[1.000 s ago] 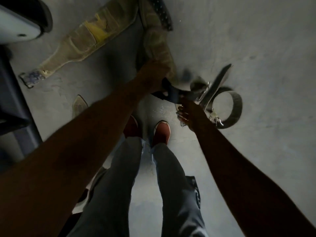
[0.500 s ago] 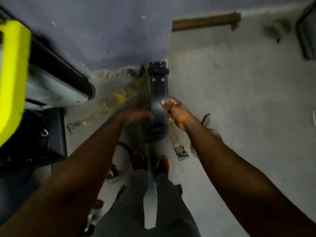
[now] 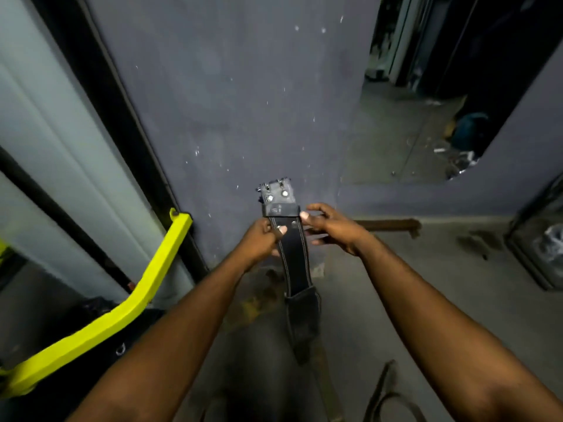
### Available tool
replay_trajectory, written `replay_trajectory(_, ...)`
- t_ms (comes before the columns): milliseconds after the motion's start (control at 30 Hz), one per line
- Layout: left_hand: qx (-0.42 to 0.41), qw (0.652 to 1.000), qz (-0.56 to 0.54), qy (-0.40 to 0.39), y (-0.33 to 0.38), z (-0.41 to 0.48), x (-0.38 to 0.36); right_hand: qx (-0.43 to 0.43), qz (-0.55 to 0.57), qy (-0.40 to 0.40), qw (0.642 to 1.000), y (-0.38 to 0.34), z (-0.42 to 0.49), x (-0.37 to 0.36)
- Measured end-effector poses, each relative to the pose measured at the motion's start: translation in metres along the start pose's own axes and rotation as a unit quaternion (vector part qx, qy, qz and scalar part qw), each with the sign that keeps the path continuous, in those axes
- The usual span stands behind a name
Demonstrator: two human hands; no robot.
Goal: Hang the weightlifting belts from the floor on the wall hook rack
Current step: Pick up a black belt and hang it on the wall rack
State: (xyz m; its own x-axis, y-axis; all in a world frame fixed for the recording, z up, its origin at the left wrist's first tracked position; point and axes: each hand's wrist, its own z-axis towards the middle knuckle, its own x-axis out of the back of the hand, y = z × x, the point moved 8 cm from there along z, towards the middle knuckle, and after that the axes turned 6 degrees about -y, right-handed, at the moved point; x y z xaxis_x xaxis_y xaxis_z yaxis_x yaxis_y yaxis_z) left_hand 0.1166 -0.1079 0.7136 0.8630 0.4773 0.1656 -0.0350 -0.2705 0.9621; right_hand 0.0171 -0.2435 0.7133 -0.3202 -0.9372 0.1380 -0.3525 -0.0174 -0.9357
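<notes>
both hands hold a black leather weightlifting belt with pale stitching (image 3: 294,254) upright in front of a dark grey-blue painted wall (image 3: 237,102), near the centre of view. the left hand (image 3: 262,239) sits at the belt's 9 o'clock edge, its fingers curled round the strap and the thumb pressed on the front face. the right hand (image 3: 330,226) is at the 3 o'clock edge, fingertips pinching the strap just below a black keeper loop (image 3: 280,209). above the loop, at 12 o'clock, the metal buckle end with rivets (image 3: 277,190) points up toward the wall. the rest of the belt hangs down toward 6 o'clock, widening into its padded back section, clear of the grey concrete floor (image 3: 411,284). at 5 o'clock on the floor lies a dark looped strap (image 3: 387,394), blurred. a bright yellow angled metal bar (image 3: 146,284) runs along 8 o'clock. a brown wooden strip (image 3: 393,224) lies at the wall's foot at 3 o'clock.
</notes>
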Motion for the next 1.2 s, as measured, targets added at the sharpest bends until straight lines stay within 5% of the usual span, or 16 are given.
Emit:
replay_trajectory(200,-0.147,0.988,0.002,0.045,0.113,-0.029,0.037,0.138,-0.061,-0.022,0.988,-0.14,-0.031,0.001)
replay_trajectory(400,-0.28,0.957,-0.07,0.02,0.218,-0.058,0.055,0.31,-0.096,0.071,0.943,-0.286,-0.085,0.008)
replay_trajectory(567,-0.399,0.908,-0.047,0.117,0.298,-0.09,0.085,0.394,-0.028,0.112,0.912,-0.366,-0.118,-0.003)
replay_trajectory(867,-0.478,0.857,-0.037,0.191,0.402,-0.126,0.137,0.361,-0.125,0.078,0.921,-0.364,-0.112,-0.051)
replay_trajectory(1067,-0.489,0.866,-0.06,0.086,0.422,-0.115,0.124,0.411,-0.175,0.213,0.869,-0.375,-0.115,-0.037)
replay_trajectory(1200,-0.483,0.866,-0.077,0.102,0.42,-0.108,0.13,0.379,-0.146,0.143,0.903,-0.375,-0.112,-0.036)
